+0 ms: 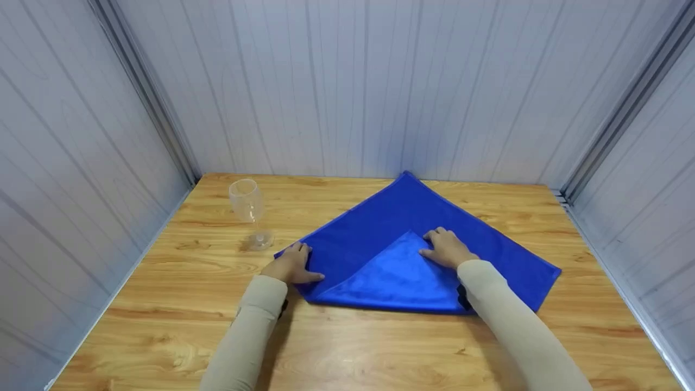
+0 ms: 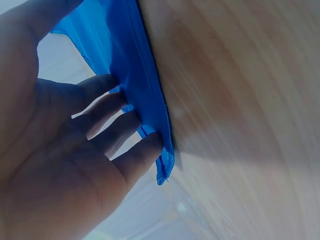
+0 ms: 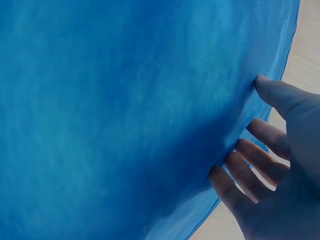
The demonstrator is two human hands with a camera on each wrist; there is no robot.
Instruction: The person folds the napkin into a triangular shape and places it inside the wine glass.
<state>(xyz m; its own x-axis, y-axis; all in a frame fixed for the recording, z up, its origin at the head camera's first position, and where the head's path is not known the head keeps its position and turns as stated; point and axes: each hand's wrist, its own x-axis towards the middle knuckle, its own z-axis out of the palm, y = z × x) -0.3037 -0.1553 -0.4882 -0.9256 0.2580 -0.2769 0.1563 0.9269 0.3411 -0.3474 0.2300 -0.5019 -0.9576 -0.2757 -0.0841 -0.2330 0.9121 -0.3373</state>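
A blue satiny cloth [image 1: 402,209] lies spread on the table, with a brighter flap [image 1: 380,279] folded over its near side to a point in the middle. My left hand [image 1: 291,266] rests on the cloth's left corner. In the left wrist view, the spread fingertips of that hand [image 2: 65,140] touch the hemmed edge of the cloth [image 2: 130,55]. My right hand [image 1: 446,250] lies at the flap's right side, near its tip. Seen from the right wrist, the fingers of this hand [image 3: 300,175] are extended and their tips touch the cloth [image 3: 125,100].
A clear stemmed glass [image 1: 247,201] stands upright on the wooden table [image 1: 179,304], just beyond my left hand. Pale panelled walls [image 1: 336,98] enclose the back and both sides. The cloth's far corner reaches the back wall.
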